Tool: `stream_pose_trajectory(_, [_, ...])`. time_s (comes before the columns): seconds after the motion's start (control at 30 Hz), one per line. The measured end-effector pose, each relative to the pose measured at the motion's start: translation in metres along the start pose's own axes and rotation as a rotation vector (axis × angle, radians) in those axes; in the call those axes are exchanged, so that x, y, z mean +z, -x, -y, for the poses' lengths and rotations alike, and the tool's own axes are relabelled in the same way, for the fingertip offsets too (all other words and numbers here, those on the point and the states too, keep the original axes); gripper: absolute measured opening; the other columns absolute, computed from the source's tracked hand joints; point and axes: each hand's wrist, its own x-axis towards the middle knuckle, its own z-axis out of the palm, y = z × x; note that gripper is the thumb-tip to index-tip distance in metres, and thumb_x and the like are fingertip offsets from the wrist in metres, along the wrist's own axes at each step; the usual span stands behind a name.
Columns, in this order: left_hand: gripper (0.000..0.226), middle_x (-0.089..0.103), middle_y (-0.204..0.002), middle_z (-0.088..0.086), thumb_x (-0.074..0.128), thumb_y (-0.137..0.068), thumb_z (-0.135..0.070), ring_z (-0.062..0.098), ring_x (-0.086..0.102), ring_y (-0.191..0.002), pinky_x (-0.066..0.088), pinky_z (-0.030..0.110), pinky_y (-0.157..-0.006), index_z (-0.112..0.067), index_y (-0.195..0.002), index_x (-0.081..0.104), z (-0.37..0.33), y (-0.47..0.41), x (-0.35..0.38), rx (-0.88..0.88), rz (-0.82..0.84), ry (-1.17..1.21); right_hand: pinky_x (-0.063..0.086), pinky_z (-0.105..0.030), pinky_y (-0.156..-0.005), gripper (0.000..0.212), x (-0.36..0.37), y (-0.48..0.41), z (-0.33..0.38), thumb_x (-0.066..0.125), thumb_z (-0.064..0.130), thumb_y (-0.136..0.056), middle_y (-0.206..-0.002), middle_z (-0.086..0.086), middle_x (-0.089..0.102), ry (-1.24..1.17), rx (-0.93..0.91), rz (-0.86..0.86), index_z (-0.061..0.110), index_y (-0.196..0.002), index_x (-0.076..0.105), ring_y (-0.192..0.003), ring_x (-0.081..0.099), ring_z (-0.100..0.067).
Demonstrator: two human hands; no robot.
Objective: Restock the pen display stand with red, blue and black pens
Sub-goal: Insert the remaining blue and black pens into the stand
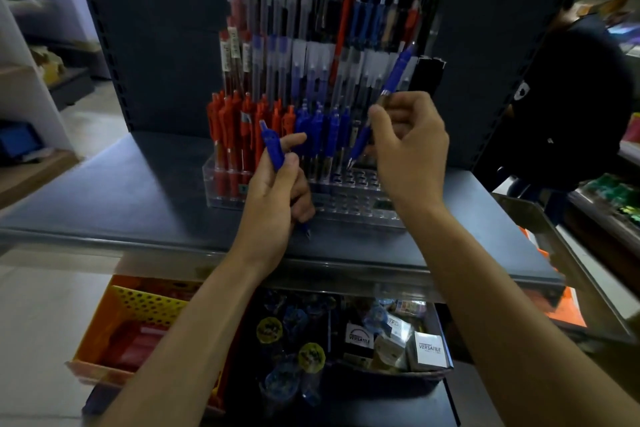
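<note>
You hold a blue pen in each hand in front of the pen display stand [304,194].

Your left hand [277,198] is closed around one blue pen [272,146]. Its long body stands almost straight up, clip end at the top, leaning a little to the left, writing tip poking out below your hand. Your right hand [408,149] pinches a second blue pen [391,87]. It slants, top end up and to the right, tip down and to the left, over the empty holes near the front right corner of the stand. The red pens [235,125] and the blue pens [322,121] stand upright in the stand, which sits on the grey shelf [138,198].
</note>
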Motion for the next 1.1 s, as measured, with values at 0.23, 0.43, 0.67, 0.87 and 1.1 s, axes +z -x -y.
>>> stream_pose_trajectory(0.23, [0.021,0.035,-0.063,-0.002,0.020,-0.096,-0.007,0.012,0.030,-0.052,0.032,0.023,-0.050,-0.016,-0.085,0.036,-0.001,0.000,0.001,-0.126,0.084,0.290,0.055,-0.019,-0.067,0.011,0.010,0.012,-0.022,0.060,0.018,-0.095,-0.083,0.013,0.057,0.139,-0.021,0.100,0.018,-0.101,0.052,-0.074,0.060,-0.007])
stream_pose_trajectory(0.43, [0.023,0.049,-0.070,-0.001,0.027,-0.102,-0.007,0.012,0.042,-0.056,0.039,0.024,-0.055,-0.009,-0.098,0.050,0.001,-0.002,0.003,-0.086,0.040,0.168,0.048,-0.027,-0.071,0.007,0.011,0.015,-0.031,0.067,0.023,-0.088,-0.073,0.015,0.059,0.387,-0.030,0.245,0.021,-0.093,0.062,-0.078,0.059,-0.009])
stream_pose_trajectory(0.67, [0.025,0.071,-0.093,0.003,0.040,-0.101,-0.005,0.012,0.067,-0.081,0.055,0.029,-0.085,-0.006,-0.119,0.057,-0.001,0.002,0.004,-0.052,0.029,0.043,0.020,-0.032,-0.085,0.018,0.016,0.029,-0.033,0.062,0.039,-0.089,-0.100,0.006,0.061,0.626,-0.042,0.129,0.026,-0.099,0.069,-0.110,0.044,-0.021])
stream_pose_trajectory(0.87, [0.025,0.073,-0.105,-0.001,0.044,-0.100,-0.010,0.012,0.066,-0.092,0.050,0.026,-0.088,-0.019,-0.118,0.059,-0.006,0.006,0.002,-0.020,0.030,-0.108,0.026,-0.038,-0.095,0.025,0.008,0.035,-0.034,0.052,0.043,-0.096,-0.115,0.001,0.060,0.679,-0.010,0.209,0.031,-0.108,0.071,-0.114,0.043,-0.025])
stream_pose_trajectory(1.1, [0.025,0.070,-0.112,0.000,0.056,-0.095,-0.010,0.013,0.067,-0.098,0.053,0.026,-0.079,-0.018,-0.116,0.066,-0.009,0.013,0.005,-0.022,0.009,-0.118,0.043,-0.014,-0.060,0.010,-0.007,0.059,-0.018,0.058,0.019,-0.095,-0.074,0.007,0.062,0.129,-0.097,0.237,0.018,-0.088,0.065,-0.065,0.056,-0.004])
